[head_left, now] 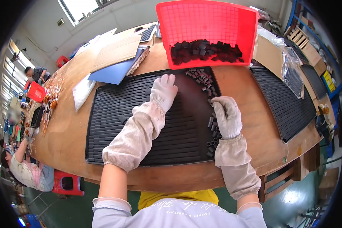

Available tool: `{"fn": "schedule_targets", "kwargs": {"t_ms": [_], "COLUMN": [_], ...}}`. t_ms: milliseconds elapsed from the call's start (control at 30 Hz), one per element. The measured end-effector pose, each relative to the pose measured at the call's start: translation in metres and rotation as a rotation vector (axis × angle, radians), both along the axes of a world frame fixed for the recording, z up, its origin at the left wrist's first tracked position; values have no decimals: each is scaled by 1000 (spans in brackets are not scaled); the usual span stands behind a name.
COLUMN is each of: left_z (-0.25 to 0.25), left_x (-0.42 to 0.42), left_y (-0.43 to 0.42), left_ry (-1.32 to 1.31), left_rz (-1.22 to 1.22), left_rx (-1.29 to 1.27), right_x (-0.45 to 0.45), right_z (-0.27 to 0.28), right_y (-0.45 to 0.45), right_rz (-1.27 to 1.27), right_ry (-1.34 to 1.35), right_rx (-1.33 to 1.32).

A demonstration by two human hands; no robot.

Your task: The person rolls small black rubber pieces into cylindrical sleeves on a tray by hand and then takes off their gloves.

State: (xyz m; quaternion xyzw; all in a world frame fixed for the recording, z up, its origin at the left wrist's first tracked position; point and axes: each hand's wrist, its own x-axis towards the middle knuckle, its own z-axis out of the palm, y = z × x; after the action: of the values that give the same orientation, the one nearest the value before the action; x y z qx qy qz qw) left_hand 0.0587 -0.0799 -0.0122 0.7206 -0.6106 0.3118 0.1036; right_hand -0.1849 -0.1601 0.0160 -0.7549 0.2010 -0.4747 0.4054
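A large black tray (88, 131) lies on the table in front of me, lined with tight rows of small black pieces (117, 102). My left hand (164, 92), in a white glove, rests over the far middle of these rows with its fingers bent together; whatever is under the fingertips is hidden. My right hand (228, 117), also gloved, is at the tray's right edge with thumb and fingers pinched. Next to it, loose short black tubes (203, 78) are strewn along the tray's right side. I cannot make out what the pinch holds.
A red plastic crate (207, 22) holding black pieces stands behind the tray. Another filled black tray (283, 102) is on the right. Cardboard (116, 53) and a blue sheet (117, 72) lie at back left. Other people (30, 167) are at the far left.
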Motion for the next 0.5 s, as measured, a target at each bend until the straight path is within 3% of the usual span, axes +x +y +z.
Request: {"fn": "schedule_targets", "kwargs": {"t_ms": [67,133,200,333,500], "left_z": [-8,-9,12,40,44], "left_x": [-10,-7,0,0,16], "left_y": [-3,6,20,65,151], "left_ry": [189,133,-129,233,379], "left_rz": [99,54,-102,-17,154], "left_rx": [-76,-63,167,91,0], "right_x": [-2,-4,-1,-7,-14], "right_z": [0,-1,-9,-24,-8], "right_y": [-5,-5,-10,-18,-2], "right_rz": [-14,-17,-18,-88,-20], "right_ry": [17,46,226,611,731], "right_rx": [-20,-31,-126,-595,-632]}}
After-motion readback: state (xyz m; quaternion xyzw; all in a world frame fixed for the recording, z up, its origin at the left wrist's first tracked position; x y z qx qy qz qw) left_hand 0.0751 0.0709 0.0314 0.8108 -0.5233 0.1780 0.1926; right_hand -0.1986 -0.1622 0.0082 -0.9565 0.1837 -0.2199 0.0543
